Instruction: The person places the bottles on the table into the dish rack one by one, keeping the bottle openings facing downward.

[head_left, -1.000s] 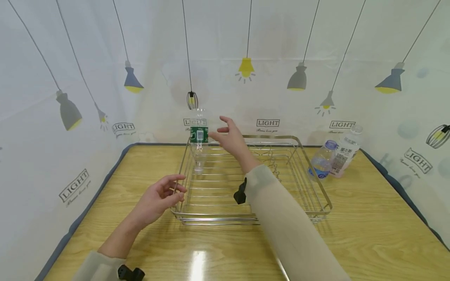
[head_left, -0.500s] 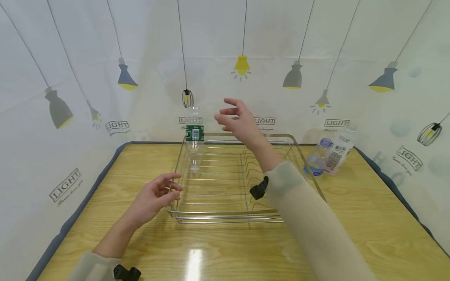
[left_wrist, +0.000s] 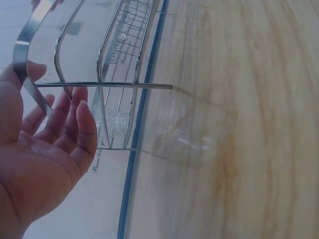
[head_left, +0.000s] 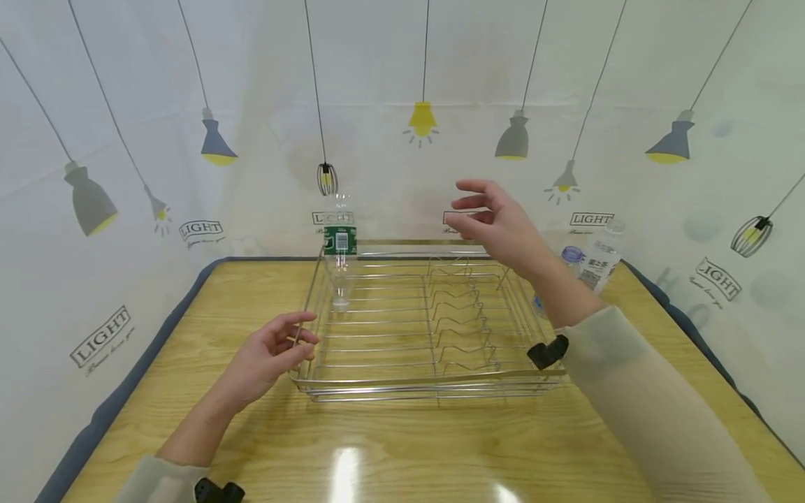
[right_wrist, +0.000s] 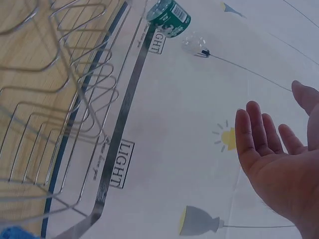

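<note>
A clear plastic bottle [head_left: 340,272] with a green label stands in the left back part of a wire dish rack [head_left: 390,381], its narrow end pointing down. My left hand [head_left: 267,360] is at the rack's front left corner, fingers loosely bent. In the left wrist view, the metal rim [left_wrist: 21,47] runs past the thumb and fingers. My right hand [head_left: 503,227] hovers above the rack's back right, holding nothing, its fingers relaxed and apart from the thumb. The right wrist view shows this hand [right_wrist: 279,164] away from the bottle's green label [right_wrist: 172,21].
Beyond the rack's right side stand a bottle with a purple cap [head_left: 571,254] and a bottle with a white label [head_left: 600,262]; my right forearm partly hides the first. Wavy wire dividers [head_left: 462,318] line the rack's right half. A patterned curtain [head_left: 390,154] hangs behind the table [head_left: 390,447].
My right hand has moved away from the green-labelled bottle, up and to the right. The bottle stays in the rack. My left hand has stayed at the rack's corner.
</note>
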Motion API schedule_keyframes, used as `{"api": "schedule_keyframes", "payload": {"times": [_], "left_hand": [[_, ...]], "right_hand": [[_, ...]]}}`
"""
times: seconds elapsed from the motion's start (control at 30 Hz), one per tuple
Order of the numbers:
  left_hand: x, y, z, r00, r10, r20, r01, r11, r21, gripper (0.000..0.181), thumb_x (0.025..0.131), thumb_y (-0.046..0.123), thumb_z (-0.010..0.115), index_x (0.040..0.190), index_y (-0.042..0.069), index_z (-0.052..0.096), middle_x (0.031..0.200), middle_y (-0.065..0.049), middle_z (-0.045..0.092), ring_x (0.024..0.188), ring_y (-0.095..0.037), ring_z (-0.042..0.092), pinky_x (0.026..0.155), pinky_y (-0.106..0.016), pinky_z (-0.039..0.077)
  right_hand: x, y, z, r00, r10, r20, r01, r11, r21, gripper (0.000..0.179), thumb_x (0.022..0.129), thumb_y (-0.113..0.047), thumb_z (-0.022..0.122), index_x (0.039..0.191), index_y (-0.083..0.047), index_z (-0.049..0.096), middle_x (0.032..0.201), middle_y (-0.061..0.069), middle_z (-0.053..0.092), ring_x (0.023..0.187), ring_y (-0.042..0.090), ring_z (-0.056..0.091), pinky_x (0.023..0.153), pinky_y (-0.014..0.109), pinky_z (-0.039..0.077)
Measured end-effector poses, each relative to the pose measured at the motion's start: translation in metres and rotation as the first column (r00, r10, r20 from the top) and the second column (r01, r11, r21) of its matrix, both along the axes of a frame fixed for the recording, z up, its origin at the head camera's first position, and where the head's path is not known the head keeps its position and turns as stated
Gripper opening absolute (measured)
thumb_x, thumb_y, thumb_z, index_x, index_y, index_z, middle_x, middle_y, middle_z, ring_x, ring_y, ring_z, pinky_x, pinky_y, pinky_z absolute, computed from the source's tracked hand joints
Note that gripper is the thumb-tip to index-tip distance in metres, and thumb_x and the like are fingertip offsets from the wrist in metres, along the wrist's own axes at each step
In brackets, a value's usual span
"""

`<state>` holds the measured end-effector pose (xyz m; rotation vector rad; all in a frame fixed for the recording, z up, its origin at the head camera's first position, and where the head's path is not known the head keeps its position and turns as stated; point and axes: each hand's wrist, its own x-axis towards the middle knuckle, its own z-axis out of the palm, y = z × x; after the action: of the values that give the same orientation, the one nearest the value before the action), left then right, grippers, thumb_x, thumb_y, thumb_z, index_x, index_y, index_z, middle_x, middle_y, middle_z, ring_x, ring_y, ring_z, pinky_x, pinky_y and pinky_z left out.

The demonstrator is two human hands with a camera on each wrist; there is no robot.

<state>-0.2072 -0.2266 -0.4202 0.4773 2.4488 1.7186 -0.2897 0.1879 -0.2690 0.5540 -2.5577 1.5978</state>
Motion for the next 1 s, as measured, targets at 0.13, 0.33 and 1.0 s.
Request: {"api": "schedule_keyframes", "payload": {"times": [0.13,0.33,1.0], "left_hand": [[-0.001,-0.001,0.0,1.0,-0.003,-0.003,0.003,1.0,-0.004,0.054,0.109,0.016,0.069,0.158,0.004,0.051,0.129,-0.025,0.067,0.1,-0.011,0.075,0.082,-0.027,0.061],[-0.001,-0.001,0.0,1.0,-0.012,-0.005,0.011,1.0,-0.023,0.052,0.111,0.018,0.067,0.159,0.008,0.052,0.129,-0.024,0.067,0.101,-0.01,0.075,0.081,-0.027,0.061],[-0.003,-0.002,-0.002,0.999,-0.033,-0.016,0.033,0.999,0.003,0.054,0.111,0.018,0.066,0.16,0.003,0.049,0.128,-0.025,0.066,0.1,-0.012,0.075,0.085,-0.027,0.061]], "right_hand": [[0.013,0.032,-0.003,0.998,-0.055,-0.001,0.055,0.996,0.073,0.067,0.109,-0.039,0.07,0.167,-0.025,0.041,0.157,0.007,0.059,0.134,0.026,0.065,0.107,0.04,0.059],[0.025,0.083,-0.015,0.988,-0.146,-0.057,0.154,0.975,0.159,0.064,0.11,-0.041,0.068,0.166,-0.023,0.044,0.156,0.01,0.06,0.122,0.009,0.066,0.09,0.016,0.056],[0.039,0.212,-0.044,0.915,-0.399,-0.058,0.403,0.909,0.102,0.056,0.11,-0.039,0.067,0.161,-0.024,0.049,0.124,-0.03,0.056,0.103,-0.015,0.062,0.082,0.004,0.052]]}}
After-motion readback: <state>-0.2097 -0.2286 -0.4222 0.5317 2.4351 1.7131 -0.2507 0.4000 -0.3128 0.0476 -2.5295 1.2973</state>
